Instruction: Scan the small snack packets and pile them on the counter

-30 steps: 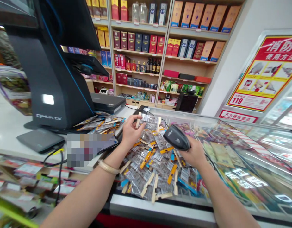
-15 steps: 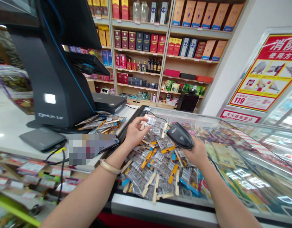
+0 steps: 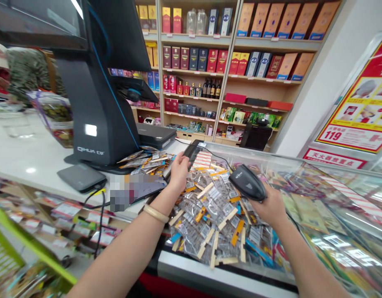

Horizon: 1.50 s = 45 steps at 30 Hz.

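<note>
My right hand [image 3: 270,205] is wrapped round a black barcode scanner [image 3: 248,182], its head pointing up and left above a heap of packets. The clear plastic packets [image 3: 206,211] have printed barcodes and cream, orange or blue strips, and lie piled on a glass-topped case [image 3: 271,165]. My left hand [image 3: 179,171], with a beige bangle on the wrist, is at the heap's upper left edge, beside a dark strip. Its fingers are curled together; whatever they may hold is hidden. More packets [image 3: 155,161] lie on the white counter to the left.
A black till [image 3: 104,103] stands on the white counter [image 3: 32,165], with a flat grey device [image 3: 82,177] and cables in front. A bagged jar [image 3: 56,116] is behind. A person [image 3: 35,70] stands far left. Shelves [image 3: 193,70] of boxes and bottles line the back.
My left hand has moved left, away from the scanner, and the clear packet it pinched no longer shows in its fingers. The scanner remains in my right hand. The view has shifted left.
</note>
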Each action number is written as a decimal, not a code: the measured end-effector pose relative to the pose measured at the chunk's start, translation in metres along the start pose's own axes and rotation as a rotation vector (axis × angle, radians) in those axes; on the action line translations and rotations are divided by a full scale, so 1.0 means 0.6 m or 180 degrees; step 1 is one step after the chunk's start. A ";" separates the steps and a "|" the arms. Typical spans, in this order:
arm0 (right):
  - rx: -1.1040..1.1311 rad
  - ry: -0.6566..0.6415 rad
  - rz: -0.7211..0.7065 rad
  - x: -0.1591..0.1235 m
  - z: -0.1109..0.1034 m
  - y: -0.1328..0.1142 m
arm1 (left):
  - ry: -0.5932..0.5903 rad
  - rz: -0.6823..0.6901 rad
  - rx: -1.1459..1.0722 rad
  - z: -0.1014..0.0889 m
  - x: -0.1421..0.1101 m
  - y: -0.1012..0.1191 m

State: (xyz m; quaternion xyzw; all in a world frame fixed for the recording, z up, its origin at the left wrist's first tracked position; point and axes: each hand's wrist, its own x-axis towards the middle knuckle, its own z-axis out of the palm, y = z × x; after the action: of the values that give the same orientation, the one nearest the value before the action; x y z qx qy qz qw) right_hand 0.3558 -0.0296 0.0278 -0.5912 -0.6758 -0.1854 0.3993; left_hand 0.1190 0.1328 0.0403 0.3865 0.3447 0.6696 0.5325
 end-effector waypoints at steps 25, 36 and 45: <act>0.0185 -0.0145 0.0038 0.000 0.002 -0.002 | 0.0651 -0.0113 -0.0216 -0.031 0.059 -0.009; 0.0223 -0.0014 0.0045 -0.001 0.003 0.000 | 0.0140 0.0619 -0.0181 -0.005 0.006 0.030; 0.0237 -0.0043 0.0056 0.002 0.001 -0.003 | -0.0202 0.0975 0.0800 -0.010 0.008 0.024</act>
State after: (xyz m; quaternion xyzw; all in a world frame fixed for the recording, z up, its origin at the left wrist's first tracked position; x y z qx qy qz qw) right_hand 0.3539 -0.0287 0.0288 -0.5830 -0.6797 -0.1525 0.4180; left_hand 0.1064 0.1343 0.0506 0.5188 0.3457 0.6819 0.3826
